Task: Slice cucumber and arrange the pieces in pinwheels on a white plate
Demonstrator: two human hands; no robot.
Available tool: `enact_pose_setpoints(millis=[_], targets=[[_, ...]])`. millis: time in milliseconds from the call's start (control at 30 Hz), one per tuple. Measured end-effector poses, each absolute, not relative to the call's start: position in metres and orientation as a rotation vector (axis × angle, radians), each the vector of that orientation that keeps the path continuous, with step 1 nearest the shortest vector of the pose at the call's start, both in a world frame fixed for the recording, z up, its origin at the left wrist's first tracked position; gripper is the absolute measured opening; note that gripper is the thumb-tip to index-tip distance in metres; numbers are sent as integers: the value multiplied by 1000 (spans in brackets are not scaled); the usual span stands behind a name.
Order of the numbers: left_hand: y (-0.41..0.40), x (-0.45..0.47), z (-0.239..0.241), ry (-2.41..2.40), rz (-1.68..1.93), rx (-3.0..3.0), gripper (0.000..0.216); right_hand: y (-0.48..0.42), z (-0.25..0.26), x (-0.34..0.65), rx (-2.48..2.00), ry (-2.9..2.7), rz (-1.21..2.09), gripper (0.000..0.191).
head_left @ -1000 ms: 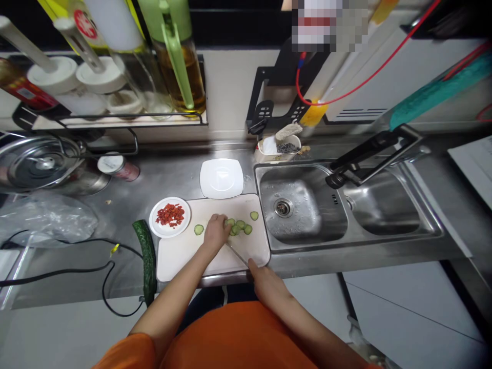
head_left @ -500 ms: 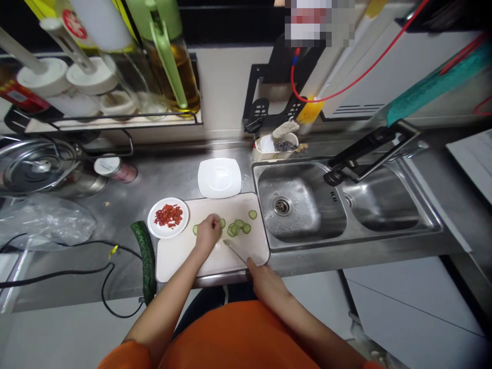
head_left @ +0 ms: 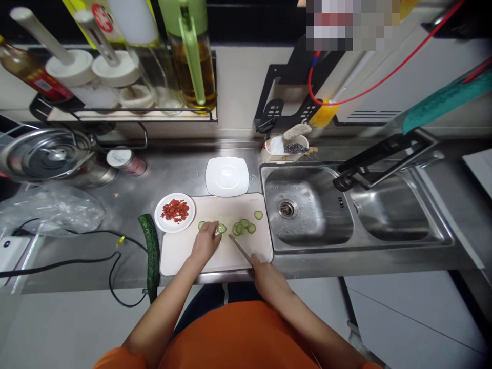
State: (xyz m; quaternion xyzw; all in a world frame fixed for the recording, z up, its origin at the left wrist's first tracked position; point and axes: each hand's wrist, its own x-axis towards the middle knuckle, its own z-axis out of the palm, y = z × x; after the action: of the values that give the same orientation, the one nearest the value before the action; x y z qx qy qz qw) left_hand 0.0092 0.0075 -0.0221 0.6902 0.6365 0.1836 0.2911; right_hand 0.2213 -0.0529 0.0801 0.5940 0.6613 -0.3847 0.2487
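My left hand is over the middle of the white cutting board, its fingers bent and close together at a cucumber slice. A bit of green cucumber also shows at the far side of this hand; the fingers partly hide it. My right hand is closed around the handle of a knife. The blade slants up and left over the board, its tip just right of my left fingertips. A small cluster of cucumber slices lies to the right, with a single slice farther off.
A plate of chopped red pieces overlaps the board's left corner. Behind the board is a white square dish. A whole cucumber lies at left near a black cable. To the right is a double sink with a black faucet.
My left hand has lowered slightly, and the cucumber slice by its fingertips now looks flatter against the board. The knife stays in my right hand. The whole view has shifted a little.
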Motion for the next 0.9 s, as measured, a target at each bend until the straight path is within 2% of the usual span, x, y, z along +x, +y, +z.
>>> enact_pose_setpoints(millis=[267,900], targets=[[9,15,-26,1742,503,1873,22,-51,82,216,1669,1817,-1008,52],[1,22,-27,1819,616,1748,25,-35,83,183,1580,1904,-909,44]])
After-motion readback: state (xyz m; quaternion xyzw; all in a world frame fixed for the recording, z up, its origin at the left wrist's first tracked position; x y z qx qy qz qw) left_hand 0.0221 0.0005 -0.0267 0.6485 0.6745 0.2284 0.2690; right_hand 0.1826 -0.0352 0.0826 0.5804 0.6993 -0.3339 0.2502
